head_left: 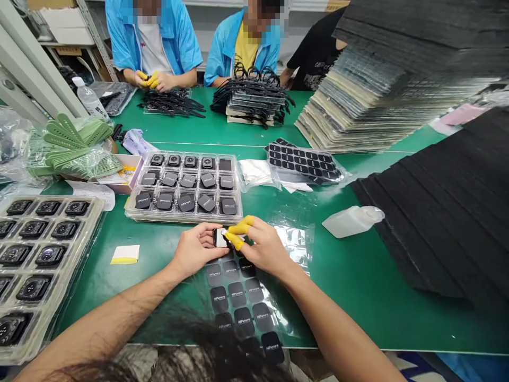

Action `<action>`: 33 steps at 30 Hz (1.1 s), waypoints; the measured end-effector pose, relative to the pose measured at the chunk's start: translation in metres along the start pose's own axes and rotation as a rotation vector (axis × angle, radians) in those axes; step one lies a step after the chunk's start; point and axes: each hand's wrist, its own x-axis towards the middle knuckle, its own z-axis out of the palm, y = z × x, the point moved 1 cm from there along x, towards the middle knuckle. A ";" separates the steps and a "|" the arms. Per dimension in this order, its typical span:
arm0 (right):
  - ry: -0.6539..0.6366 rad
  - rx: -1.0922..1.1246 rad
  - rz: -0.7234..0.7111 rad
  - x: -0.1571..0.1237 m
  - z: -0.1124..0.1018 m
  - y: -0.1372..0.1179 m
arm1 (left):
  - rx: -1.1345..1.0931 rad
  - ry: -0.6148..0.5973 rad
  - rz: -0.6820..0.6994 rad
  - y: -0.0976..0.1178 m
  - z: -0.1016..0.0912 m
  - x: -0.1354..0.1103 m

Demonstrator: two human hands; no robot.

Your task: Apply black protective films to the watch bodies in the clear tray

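My left hand [199,245] is closed around the edges of a small square watch case [220,238], whose upturned face looks pale. Yellow finger cots cover the tips of my right hand [260,241], which pinches something small and whitish, perhaps a cloth, against that face; the fingers partly hide it. Below both hands lies a clear sheet of black square stickers [237,293] with white lettering. Just beyond them sits a clear tray [185,216], its back row showing bare watch cases and its nearer rows square black covers.
At left are another watch tray [93,233], a white-and-yellow pad [125,254] and green straps [79,140]. A plastic bottle [353,220], a bagged sticker stack [304,159] and tall black-topped tray stacks [358,101] stand right. Co-workers sit across the table, behind black straps [254,95].
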 end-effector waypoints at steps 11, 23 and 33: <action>0.001 0.079 0.061 -0.004 0.007 0.000 | 0.011 0.018 -0.020 0.001 0.001 0.000; 0.136 0.054 0.063 -0.007 0.003 -0.002 | -0.035 0.023 -0.026 0.001 0.001 0.000; 0.141 0.050 -0.035 -0.005 -0.008 0.005 | -0.107 0.051 -0.063 0.005 -0.001 0.000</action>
